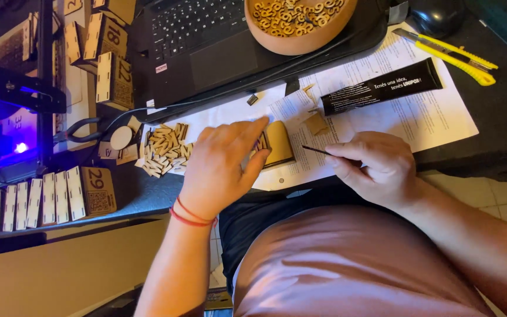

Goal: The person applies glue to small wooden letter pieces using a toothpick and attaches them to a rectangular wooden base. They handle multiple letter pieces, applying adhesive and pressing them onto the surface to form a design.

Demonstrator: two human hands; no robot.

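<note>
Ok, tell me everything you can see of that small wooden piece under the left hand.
The wooden piece is a flat, light tan block with a rounded top, looking like thin cut wood. It lies on the white printed paper at the desk edge. The left hand pinches its left end, hiding that part. The right hand holds a thin dark stick pointing toward it, not clearly touching.

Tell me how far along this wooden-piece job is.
Done, by the look of it: finished numbered wooden blocks stand in a row at the near left and a stack at the far left. In hand: the left hand steadies a small wooden block on the paper sheet while the right hand holds a thin stick. Left: a pile of loose pieces and a full bowl.
</note>
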